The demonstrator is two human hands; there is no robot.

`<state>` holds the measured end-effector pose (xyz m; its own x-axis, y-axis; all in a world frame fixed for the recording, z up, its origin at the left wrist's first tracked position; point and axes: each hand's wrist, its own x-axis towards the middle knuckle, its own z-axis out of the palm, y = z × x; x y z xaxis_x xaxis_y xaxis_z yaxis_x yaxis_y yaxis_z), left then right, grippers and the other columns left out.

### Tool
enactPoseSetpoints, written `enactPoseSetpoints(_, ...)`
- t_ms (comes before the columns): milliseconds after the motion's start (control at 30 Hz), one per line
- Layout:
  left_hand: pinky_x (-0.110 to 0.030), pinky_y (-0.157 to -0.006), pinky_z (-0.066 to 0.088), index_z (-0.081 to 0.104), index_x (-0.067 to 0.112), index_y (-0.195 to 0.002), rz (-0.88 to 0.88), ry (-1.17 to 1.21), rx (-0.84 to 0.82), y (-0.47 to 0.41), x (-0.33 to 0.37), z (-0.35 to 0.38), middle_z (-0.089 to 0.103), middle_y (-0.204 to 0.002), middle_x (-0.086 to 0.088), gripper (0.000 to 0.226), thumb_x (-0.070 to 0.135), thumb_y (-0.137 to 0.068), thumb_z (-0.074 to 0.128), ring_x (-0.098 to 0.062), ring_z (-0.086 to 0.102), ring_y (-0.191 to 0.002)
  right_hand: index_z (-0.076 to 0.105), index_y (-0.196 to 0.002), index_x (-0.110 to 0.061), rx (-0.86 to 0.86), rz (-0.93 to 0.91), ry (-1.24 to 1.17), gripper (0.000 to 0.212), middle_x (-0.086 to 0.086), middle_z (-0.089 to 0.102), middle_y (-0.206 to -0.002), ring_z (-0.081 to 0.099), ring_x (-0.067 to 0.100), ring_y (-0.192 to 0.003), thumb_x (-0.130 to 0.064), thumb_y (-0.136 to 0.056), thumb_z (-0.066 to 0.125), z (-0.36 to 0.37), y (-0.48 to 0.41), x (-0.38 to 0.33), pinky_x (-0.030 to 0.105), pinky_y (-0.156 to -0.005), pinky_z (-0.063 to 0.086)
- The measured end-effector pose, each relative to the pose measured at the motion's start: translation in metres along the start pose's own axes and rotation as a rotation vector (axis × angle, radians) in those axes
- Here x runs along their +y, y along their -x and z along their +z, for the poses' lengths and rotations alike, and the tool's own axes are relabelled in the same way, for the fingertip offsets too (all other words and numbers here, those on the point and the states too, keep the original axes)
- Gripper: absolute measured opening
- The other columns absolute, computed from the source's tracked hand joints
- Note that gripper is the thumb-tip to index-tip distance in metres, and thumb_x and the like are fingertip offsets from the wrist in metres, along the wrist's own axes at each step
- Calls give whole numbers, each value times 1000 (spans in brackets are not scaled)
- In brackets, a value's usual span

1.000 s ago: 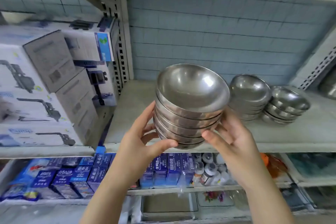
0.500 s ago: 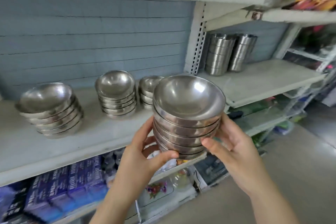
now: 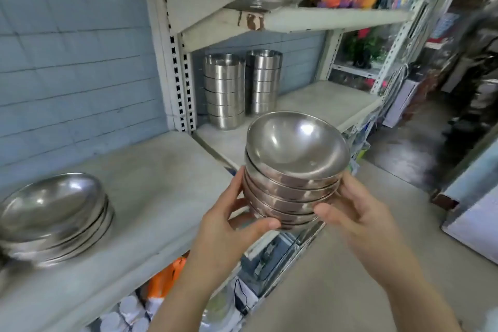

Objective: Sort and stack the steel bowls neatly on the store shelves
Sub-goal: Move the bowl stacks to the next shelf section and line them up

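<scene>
Nested stack of shiny steel bowls (image 3: 293, 170) held tilted before the shelf (image 3: 151, 170).

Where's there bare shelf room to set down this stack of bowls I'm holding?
Bare patches: the left shelf between the resting bowl stack and the slotted post; the right shelf beside the two tall steel stacks. Crowded: the left shelf's far end and that back corner.
</scene>
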<state>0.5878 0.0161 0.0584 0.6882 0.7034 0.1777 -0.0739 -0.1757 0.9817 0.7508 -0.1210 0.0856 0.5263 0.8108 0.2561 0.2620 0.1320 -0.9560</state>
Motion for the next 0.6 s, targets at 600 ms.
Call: enactPoseSetpoints(600,-31,-96,53,42,32,-143,-56,9,89,-226,-50,197,60,-130,20,97,41,-57,86,-6,58,-119,39,-149,-32,-175,6,40,79,-16,57,-142,53,6,-131,-39,-81,78,-226,-204,101,34,-111,42)
